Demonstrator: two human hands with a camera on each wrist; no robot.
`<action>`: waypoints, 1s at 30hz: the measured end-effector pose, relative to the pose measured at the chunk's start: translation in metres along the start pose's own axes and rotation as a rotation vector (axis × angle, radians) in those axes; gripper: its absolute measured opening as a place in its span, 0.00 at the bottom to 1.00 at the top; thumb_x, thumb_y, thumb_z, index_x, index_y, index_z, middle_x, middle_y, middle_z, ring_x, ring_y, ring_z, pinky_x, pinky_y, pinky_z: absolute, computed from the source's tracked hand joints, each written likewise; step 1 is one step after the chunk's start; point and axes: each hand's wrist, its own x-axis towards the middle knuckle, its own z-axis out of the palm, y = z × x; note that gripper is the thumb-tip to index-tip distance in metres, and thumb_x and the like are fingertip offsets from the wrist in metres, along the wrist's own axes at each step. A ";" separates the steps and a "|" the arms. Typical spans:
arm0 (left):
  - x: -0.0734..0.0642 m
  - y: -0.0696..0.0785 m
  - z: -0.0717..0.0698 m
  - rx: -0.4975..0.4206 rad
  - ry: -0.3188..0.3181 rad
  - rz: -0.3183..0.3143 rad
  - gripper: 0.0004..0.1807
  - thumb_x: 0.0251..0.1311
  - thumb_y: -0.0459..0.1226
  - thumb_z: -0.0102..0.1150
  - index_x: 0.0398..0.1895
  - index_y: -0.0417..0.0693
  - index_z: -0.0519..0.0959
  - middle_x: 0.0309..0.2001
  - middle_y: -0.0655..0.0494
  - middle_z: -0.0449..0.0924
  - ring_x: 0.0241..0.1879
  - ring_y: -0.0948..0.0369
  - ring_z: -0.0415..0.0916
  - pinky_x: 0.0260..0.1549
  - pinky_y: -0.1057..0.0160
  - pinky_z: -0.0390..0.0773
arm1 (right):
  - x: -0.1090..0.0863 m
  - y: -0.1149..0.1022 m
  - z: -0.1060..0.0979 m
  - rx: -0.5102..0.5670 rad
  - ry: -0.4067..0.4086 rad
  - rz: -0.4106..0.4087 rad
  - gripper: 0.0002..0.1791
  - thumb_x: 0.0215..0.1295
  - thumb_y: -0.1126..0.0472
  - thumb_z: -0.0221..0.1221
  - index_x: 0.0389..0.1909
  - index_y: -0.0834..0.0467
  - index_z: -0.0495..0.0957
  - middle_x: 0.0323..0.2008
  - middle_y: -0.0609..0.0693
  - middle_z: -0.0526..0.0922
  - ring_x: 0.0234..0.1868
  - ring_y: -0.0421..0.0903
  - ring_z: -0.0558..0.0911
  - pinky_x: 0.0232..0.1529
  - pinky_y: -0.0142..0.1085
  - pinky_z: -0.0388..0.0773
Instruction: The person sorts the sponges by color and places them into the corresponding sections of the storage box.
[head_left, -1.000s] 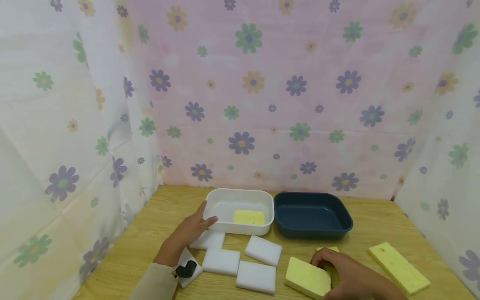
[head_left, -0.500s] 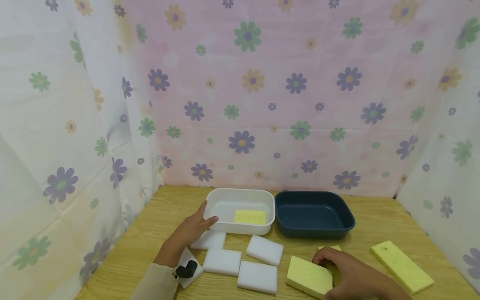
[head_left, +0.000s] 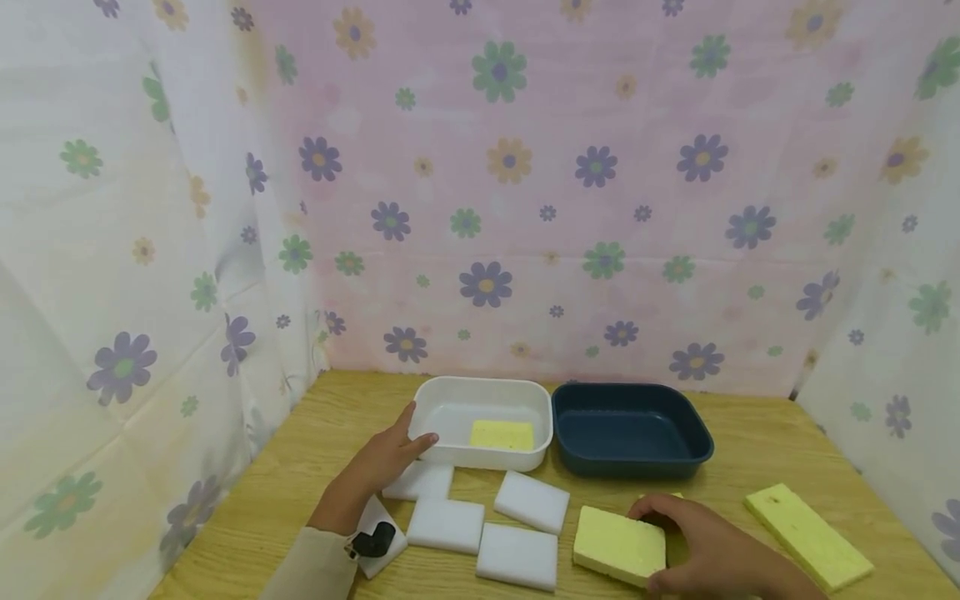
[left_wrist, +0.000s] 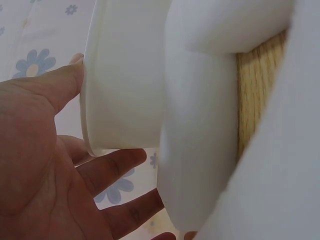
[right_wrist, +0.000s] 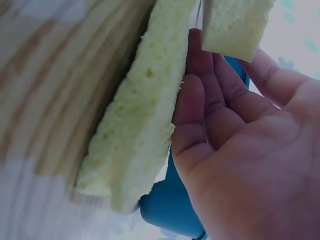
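My left hand [head_left: 386,458] rests at the near left corner of the white bin [head_left: 480,459], thumb over its rim; in the left wrist view its fingers [left_wrist: 112,170] are spread, fairly straight, against the bin's outside. A yellow sponge [head_left: 502,434] lies inside that bin. My right hand [head_left: 708,546] pinches another yellow sponge [head_left: 618,542] by its right end, thumb in front and fingers behind. In the right wrist view this held sponge [right_wrist: 235,30] sits above a second yellow sponge [right_wrist: 135,115] on the table, mostly hidden under my hand in the head view.
A dark blue bin [head_left: 633,469] stands right beside the white one. Several white sponges [head_left: 517,554] lie in front of the white bin, some close under my left forearm. A long yellow sponge [head_left: 808,535] lies at the right. Flowered cloth [head_left: 555,233] surrounds the table.
The yellow sponge in my right hand has tipped slightly and risen a little at its near side. My left hand stays at the white bin.
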 end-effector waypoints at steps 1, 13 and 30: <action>0.000 0.001 -0.001 0.001 0.002 0.001 0.52 0.72 0.64 0.51 0.86 0.52 0.38 0.68 0.38 0.76 0.64 0.43 0.77 0.68 0.34 0.66 | 0.001 -0.001 -0.001 0.003 0.010 -0.015 0.32 0.56 0.45 0.76 0.61 0.39 0.76 0.57 0.38 0.80 0.54 0.32 0.76 0.53 0.28 0.75; 0.001 -0.002 0.002 -0.013 0.006 -0.006 0.52 0.72 0.63 0.52 0.86 0.54 0.37 0.72 0.40 0.72 0.68 0.42 0.74 0.69 0.34 0.64 | 0.002 -0.015 -0.008 -0.014 0.138 -0.140 0.33 0.60 0.46 0.75 0.64 0.46 0.75 0.58 0.45 0.80 0.51 0.35 0.79 0.45 0.34 0.83; 0.002 -0.002 -0.001 0.002 -0.009 0.003 0.52 0.72 0.65 0.50 0.86 0.55 0.37 0.72 0.40 0.72 0.68 0.42 0.74 0.68 0.35 0.66 | 0.031 -0.044 -0.016 -0.141 0.333 -0.200 0.32 0.57 0.43 0.76 0.63 0.39 0.79 0.46 0.36 0.75 0.38 0.40 0.73 0.34 0.33 0.76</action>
